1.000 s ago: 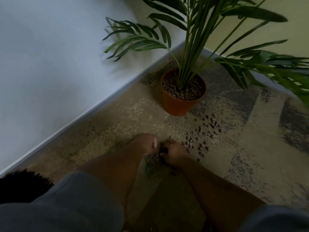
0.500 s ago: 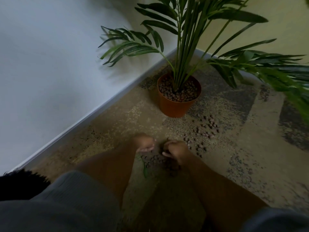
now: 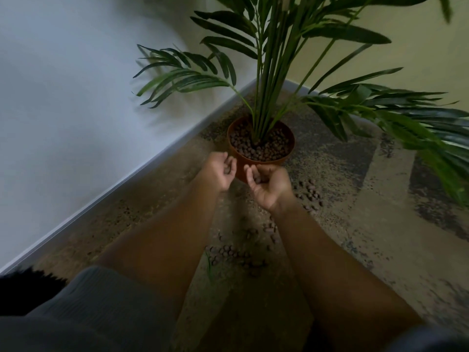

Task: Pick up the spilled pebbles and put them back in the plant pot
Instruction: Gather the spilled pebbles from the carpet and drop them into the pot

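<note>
An orange plant pot (image 3: 288,156) stands in the corner, filled with brown pebbles (image 3: 264,146) around a palm's stems. Just in front of its near rim, my left hand (image 3: 220,171) is cupped palm up with a few pebbles in it. Beside it my right hand (image 3: 267,184) is also cupped palm up, holding several pebbles. The two hands are close together and raised off the floor. Spilled pebbles (image 3: 234,252) lie on the carpet between my forearms, and another scatter of loose pebbles (image 3: 308,191) lies right of the pot.
Long palm fronds (image 3: 396,110) spread out over the right side of the floor and above the pot. A pale wall with a skirting board (image 3: 121,184) runs along the left. A patterned brown carpet (image 3: 368,224) covers the floor. Grey sleeves show at the bottom.
Both hands have risen from the pebble pile on the carpet and moved forward to the pot's near rim, turned palm up with pebbles in them.
</note>
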Motion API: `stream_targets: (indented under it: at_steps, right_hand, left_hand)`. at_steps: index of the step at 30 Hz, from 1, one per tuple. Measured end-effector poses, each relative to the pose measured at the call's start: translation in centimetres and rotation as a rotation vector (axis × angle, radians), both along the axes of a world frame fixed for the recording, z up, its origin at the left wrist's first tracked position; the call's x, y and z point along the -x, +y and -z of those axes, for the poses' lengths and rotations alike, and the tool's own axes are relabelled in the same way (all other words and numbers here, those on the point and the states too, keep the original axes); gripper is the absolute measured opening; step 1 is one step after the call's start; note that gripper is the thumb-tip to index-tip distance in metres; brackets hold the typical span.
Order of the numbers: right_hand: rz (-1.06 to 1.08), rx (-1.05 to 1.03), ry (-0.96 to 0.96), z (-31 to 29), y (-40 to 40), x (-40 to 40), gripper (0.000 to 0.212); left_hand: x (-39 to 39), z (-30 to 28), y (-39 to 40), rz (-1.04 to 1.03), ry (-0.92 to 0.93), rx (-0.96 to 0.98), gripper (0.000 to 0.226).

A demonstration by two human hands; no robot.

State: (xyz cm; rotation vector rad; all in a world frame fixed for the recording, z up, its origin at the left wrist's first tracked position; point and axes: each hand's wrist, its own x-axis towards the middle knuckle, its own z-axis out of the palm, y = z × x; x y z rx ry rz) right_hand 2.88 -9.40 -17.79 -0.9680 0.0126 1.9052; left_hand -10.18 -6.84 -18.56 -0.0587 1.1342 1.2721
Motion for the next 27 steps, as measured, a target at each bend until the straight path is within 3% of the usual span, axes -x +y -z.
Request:
stream_targets:
  at_steps: [4,8,17,22,27]
  right_hand:
    - [0.093,-0.083,0.003,-2.9,2.4,0.4,0.023]
    - [0.018,-0.163,-0.007,-4.6,3.1,0.1,0.048]
    - [0.069,-0.135,0.038,-3.9,2.8,-0.6,0.046]
    - [-0.049,-0.134,-0.067,-2.2,1.5,-0.9,0.038]
    - [-0.342,-0.078,-0.431,0.9,-0.7,-0.6,0.027]
  left_hand:
    - [-1.1,-2.6,1.9,0.000,-0.050,-0.125,0.037]
    - [-1.7,-4.2,2.4,0.027,-0.086,-0.220,0.032]
    - [-0.5,-4.4,1.3,0.012,-0.176,-0.228,0.048]
    - [0.5,-3.0,-0.7,-0.030,-0.005,-0.183,0.040]
    - [1.9,2.5,-4.1,0.144,0.360,0.013,0.030]
